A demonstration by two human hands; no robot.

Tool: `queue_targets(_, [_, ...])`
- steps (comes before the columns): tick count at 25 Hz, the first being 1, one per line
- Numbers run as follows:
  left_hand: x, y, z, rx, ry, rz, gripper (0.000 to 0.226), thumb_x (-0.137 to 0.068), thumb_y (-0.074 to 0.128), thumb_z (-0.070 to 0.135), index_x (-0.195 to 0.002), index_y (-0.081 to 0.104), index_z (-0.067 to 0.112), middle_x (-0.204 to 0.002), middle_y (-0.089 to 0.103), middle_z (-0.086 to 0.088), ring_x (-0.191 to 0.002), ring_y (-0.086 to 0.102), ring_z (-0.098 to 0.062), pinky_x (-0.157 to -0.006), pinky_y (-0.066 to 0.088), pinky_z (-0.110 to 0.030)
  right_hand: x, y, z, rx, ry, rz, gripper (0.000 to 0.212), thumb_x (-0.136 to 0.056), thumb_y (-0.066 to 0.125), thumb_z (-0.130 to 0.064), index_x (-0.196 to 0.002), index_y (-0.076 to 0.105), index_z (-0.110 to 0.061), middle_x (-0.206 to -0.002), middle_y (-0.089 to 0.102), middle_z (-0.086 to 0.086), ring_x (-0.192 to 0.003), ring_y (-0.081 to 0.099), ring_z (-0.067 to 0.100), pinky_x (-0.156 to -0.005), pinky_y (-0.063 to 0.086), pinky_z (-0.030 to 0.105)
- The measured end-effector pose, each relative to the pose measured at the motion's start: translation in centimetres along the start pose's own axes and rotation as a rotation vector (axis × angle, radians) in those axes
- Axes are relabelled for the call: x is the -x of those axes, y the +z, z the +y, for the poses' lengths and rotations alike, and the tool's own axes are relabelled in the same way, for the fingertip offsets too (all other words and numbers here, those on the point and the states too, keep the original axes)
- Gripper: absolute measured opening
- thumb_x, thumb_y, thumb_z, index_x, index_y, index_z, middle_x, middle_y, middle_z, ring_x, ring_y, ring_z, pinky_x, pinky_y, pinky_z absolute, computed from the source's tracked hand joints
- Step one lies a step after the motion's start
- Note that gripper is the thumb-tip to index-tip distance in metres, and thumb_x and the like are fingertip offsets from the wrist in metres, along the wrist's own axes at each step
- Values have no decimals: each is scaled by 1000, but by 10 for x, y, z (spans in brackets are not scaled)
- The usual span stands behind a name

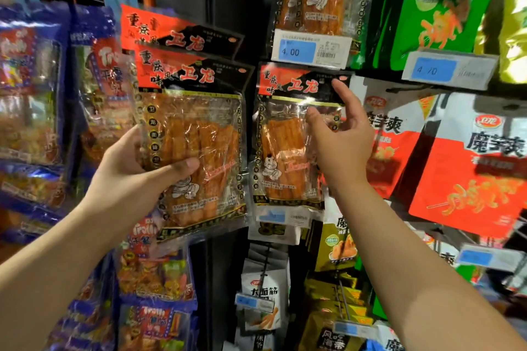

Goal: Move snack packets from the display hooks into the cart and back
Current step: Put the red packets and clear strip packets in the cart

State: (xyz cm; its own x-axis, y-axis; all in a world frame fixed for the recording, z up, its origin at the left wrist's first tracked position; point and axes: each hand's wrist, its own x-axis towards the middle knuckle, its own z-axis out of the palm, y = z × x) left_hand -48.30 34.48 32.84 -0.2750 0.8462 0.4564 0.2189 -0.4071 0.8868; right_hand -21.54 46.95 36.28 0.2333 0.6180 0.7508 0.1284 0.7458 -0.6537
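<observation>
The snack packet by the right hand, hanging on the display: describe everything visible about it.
The hanging packet is a glossy plastic pouch: red-and-black header with Chinese characters, clear window showing orange-brown sticks and a cartoon figure. It hangs upright under a 4.00 price tag; what holds it is hidden. The open right hand touches its upper right part. The left hand grips matching packets beside it.

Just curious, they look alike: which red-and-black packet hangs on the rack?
The packet below the 4.00 tag; the right hand only touches it, the left hand grips the other packets.
</observation>
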Motion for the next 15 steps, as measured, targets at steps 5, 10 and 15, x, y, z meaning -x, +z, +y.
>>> queue_targets(5, [-5, 2, -12, 42, 61, 32, 87, -51, 96, 57, -127, 65, 29, -115, 78, 2, -88, 79, -30, -70, 61, -65, -7, 2, 9, 1, -19, 19, 52, -85, 76, -25, -135, 61, -30, -120, 55, -37, -117, 46, -26, -103, 43, 10])
queue_targets(10, [-5, 2, -9, 70, 147, -9, 50, -63, 95, 43, -107, 72, 36, -101, 81, 4, -85, 79, -15, -60, 61, -25, -18, 7, 5, 18, -36, 14, 54, -85, 76, -25, -137, 61, -28, -120, 56, -33, -117, 50, -21, -102, 47, 14])
queue_targets(15, [-6, 3, -1, 13, 151, 30, 42, -67, 89, 34, -104, 71, 39, -100, 80, 6, -80, 79, -18, -55, 58, -69, -28, 11, 0, 77, -19, -37, 55, -86, 78, -21, -138, 60, -22, -119, 58, -26, -113, 59, -10, -101, 51, 25])
